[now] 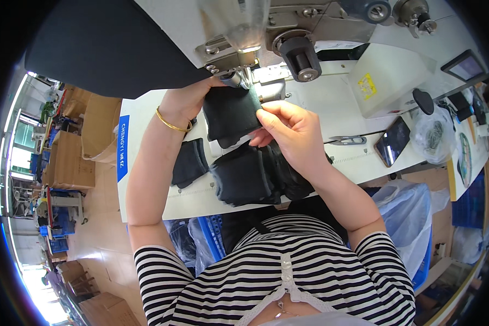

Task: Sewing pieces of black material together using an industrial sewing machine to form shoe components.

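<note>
One black cloth [231, 113] lies at the sewing head [234, 61], seemingly partway through stitching, right edge pinched in the right hand's [294, 130] grip, the left hand's [192, 101] grip too hidden to tell; small pile [189, 162] and big pile [240, 176] on the bench [141, 111] may be finished or waiting.
</note>
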Demonstrator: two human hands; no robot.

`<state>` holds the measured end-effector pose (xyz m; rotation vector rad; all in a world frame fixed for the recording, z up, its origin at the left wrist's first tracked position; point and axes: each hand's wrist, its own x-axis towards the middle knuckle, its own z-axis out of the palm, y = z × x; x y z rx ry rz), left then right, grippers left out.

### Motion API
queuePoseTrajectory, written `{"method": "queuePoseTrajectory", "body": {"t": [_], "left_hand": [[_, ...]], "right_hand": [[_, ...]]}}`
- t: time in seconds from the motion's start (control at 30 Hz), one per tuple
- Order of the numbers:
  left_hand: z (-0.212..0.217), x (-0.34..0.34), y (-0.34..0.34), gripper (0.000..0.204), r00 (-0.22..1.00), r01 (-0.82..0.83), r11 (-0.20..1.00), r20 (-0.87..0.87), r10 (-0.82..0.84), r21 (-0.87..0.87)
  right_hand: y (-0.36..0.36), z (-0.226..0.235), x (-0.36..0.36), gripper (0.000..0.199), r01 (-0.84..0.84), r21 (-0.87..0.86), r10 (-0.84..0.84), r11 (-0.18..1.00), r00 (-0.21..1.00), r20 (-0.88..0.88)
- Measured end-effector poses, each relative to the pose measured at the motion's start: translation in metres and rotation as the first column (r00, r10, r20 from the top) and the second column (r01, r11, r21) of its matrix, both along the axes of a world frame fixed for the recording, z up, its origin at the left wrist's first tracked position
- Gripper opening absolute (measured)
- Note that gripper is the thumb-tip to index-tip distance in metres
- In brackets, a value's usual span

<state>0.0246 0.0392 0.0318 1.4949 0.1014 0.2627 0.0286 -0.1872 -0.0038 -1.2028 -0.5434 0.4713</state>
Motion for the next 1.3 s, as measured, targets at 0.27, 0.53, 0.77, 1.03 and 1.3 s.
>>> {"method": "queuePoseTrajectory", "body": {"t": [0.27,0.53,0.77,1.03,1.3], "left_hand": [[-0.008,-0.011,-0.013,0.019,0.95,-0.3,0.81,0.231,0.208,0.504],[-0.028,-0.063,-0.07,0.036,0.859,-0.455,0.569,0.506,0.079,0.685],[-0.021,-0.059,-0.067,0.039,0.896,-0.332,0.616,0.442,-0.03,0.715],[-0.019,-0.06,-0.074,0.028,0.705,-0.621,0.206,0.654,-0.275,0.756],[-0.023,-0.061,-0.07,0.04,0.604,-0.73,0.12,0.717,-0.347,0.673]], "right_hand": [[0.007,-0.001,0.0,0.017,0.022,0.032,-0.022,0.999,1.0,-0.017],[0.011,-0.01,0.0,0.018,0.158,0.039,-0.163,0.987,0.967,0.196],[-0.006,-0.007,0.002,0.019,0.12,-0.104,-0.093,0.987,0.969,0.229],[-0.012,-0.005,-0.001,0.022,0.194,-0.101,-0.119,0.976,0.858,0.5],[-0.009,-0.007,-0.001,0.018,0.062,-0.091,-0.034,0.994,0.96,0.276]]}}
